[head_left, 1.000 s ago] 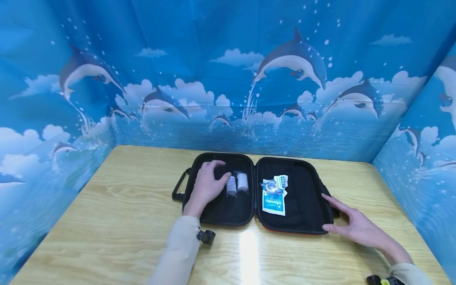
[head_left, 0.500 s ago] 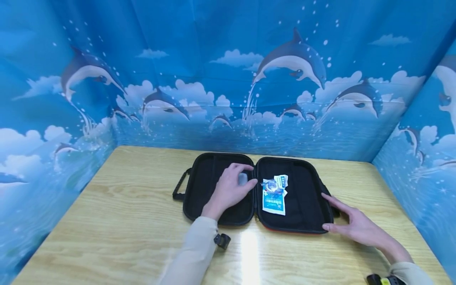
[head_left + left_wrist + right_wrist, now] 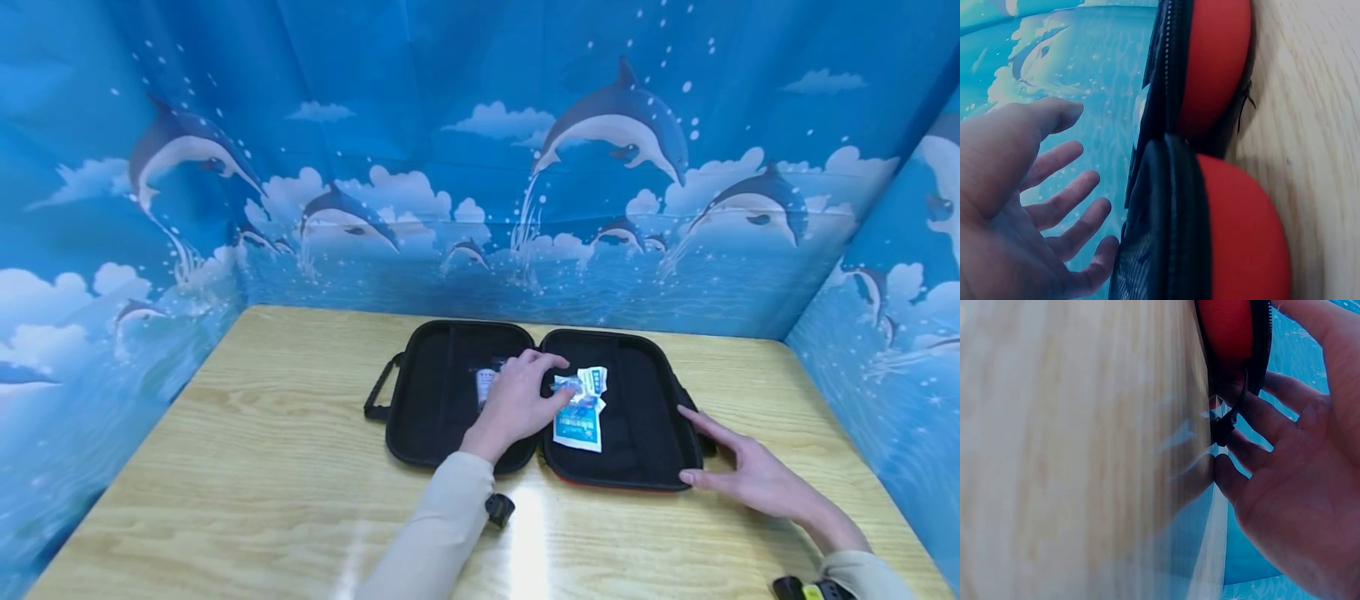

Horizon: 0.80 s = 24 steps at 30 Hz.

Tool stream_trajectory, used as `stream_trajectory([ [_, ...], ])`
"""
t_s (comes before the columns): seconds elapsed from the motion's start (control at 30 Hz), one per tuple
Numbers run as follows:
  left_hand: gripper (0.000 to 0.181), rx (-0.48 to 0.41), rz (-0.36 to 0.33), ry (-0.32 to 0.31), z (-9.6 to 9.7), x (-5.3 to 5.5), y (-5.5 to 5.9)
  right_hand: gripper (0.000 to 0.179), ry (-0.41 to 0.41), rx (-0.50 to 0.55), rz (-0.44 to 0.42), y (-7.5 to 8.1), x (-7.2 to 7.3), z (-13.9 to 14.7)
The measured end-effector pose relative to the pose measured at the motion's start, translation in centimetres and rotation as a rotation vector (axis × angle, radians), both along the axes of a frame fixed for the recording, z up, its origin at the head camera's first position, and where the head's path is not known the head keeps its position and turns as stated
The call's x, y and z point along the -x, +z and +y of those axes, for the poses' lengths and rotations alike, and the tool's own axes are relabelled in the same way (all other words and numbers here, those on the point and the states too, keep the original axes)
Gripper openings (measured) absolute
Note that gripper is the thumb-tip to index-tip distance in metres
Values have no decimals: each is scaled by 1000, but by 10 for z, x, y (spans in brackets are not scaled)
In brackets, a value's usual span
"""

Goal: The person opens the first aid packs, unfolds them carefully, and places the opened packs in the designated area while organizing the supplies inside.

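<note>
A black-lined zip case (image 3: pixel 420 417) with a red outer shell (image 3: pixel 1241 231) lies opened flat on the table. My left hand (image 3: pixel 521 400) hangs over its middle hinge, fingers spread and holding nothing, with the thumb overlapping the blue-and-white packets (image 3: pixel 577 432) in the right half. A small plastic-wrapped item with a printed label (image 3: pixel 484 383) shows beside that hand in the left half; the white wrapped roll is hidden behind the hand. My right hand (image 3: pixel 765 479) rests at the case's right edge, fingers loosely extended, thumb at the front corner.
A carry handle (image 3: pixel 378 392) sticks out from the case's left side. The wooden table (image 3: pixel 262 433) reaches back to a blue dolphin-print curtain (image 3: pixel 420 167), which also stands along both sides. A black zipper pull (image 3: pixel 1225 425) hangs by the right hand.
My left hand has moved rightward from the left half of the case, across the wrapped items, to the hinge and packets. The right hand has stayed at the right edge.
</note>
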<state>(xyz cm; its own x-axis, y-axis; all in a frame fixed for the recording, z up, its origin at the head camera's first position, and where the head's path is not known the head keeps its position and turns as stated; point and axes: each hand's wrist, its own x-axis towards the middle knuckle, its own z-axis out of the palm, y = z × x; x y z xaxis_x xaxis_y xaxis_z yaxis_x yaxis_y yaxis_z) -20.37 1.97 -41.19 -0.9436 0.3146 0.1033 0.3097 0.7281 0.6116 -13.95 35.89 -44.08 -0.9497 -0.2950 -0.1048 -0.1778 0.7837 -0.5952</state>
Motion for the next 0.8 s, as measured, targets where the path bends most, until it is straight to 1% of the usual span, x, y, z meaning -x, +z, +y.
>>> stream_trajectory([
  [0.13,42,77,6,9,7,0,-2,89,1,11,-8,0,0,1],
  [0.23,42,128,14,18,12,1,-5,89,-2,0,-10,0,0,1],
  [0.5,46,240,59,51,22,1,-10,89,0,-2,-7,1,0,1],
  [0.8,45,305,78,75,27,1,-11,89,-2,7,-4,1,0,0],
])
